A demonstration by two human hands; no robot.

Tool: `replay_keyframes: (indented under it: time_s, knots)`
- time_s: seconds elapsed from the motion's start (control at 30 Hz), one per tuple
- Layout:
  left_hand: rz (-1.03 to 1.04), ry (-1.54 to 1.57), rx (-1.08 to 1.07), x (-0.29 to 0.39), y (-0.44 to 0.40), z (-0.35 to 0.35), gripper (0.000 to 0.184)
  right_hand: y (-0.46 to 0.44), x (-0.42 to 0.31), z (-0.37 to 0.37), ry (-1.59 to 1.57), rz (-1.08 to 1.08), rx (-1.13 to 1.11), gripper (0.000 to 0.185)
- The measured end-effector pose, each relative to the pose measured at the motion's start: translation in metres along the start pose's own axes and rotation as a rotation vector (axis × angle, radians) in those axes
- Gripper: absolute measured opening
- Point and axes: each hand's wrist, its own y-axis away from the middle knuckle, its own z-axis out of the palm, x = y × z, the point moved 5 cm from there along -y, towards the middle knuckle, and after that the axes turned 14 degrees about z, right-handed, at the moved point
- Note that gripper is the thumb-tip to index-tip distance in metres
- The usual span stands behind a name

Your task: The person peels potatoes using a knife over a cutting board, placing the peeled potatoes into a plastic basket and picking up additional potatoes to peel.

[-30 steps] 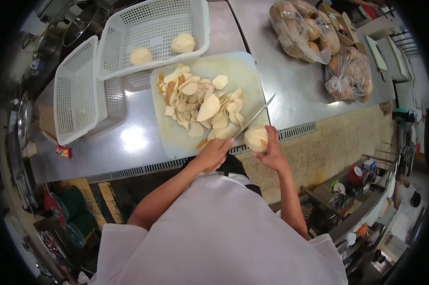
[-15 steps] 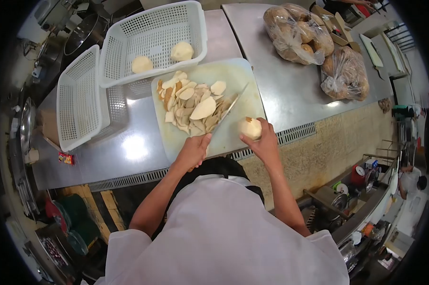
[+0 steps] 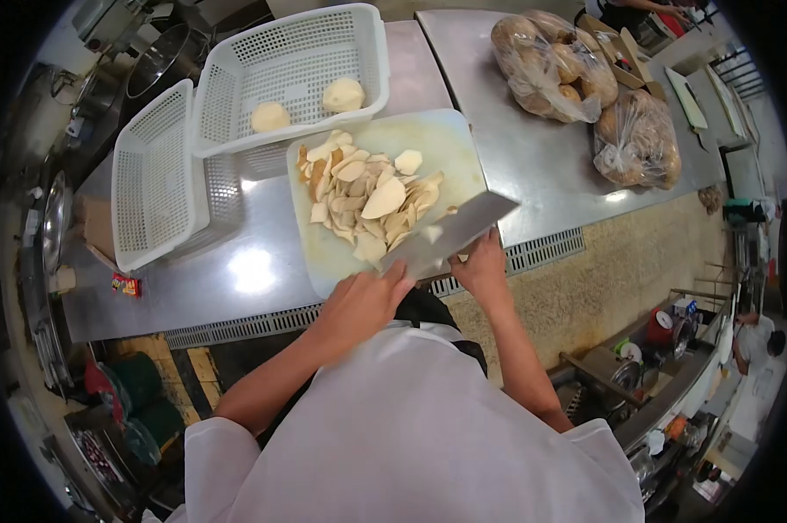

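Note:
My left hand [image 3: 360, 305] is closed round the handle of a cleaver [image 3: 463, 228], its wide blade slanting up to the right. Behind the blade, my right hand [image 3: 484, 272] is curled at the near right corner of the cutting board [image 3: 450, 144]. The peeled jicama in it is almost wholly covered by the blade; a half second earlier it shows plainly in those fingers. A heap of pale peelings and slices [image 3: 359, 196] lies on the board, left of the blade, with a few brown skin pieces among them.
A white perforated basket [image 3: 228, 83] holds two peeled jicamas [image 3: 343, 95]. Another white basket [image 3: 154, 179] stands left of it. Plastic bags of brown unpeeled roots [image 3: 550, 65] sit on the right steel table [image 3: 533, 196]. A red packet [image 3: 125, 284] lies near the left edge.
The cleaver has swung from lying steeply over the board to a flatter slant across my right hand, its broad side now showing. The jicama has gone behind the blade.

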Motion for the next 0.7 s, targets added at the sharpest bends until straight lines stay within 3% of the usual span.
replay_keyframes:
  time_s: [0.03,0.13,0.47,0.53,0.7]
  knots:
    - [0.051,0.015,0.085,-0.009,-0.015,0.005,0.039,0.002,-0.004,0.0,0.0,-0.007,0.0,0.068]
    - [-0.014,0.122,0.041,-0.026,-0.049,0.01,0.04,0.002,-0.004,-0.001,-0.03,0.03,-0.036,0.073]
    - [-0.005,0.181,-0.019,-0.023,-0.008,-0.003,0.042,-0.018,0.014,0.006,-0.242,-0.06,-0.067,0.087]
    - [-0.062,0.24,-0.057,-0.011,-0.011,-0.01,0.044,-0.026,0.017,0.003,-0.317,0.15,-0.176,0.088]
    - [-0.067,0.245,-0.088,-0.016,0.013,0.017,0.045,0.005,0.014,-0.032,0.013,0.012,-0.01,0.08]
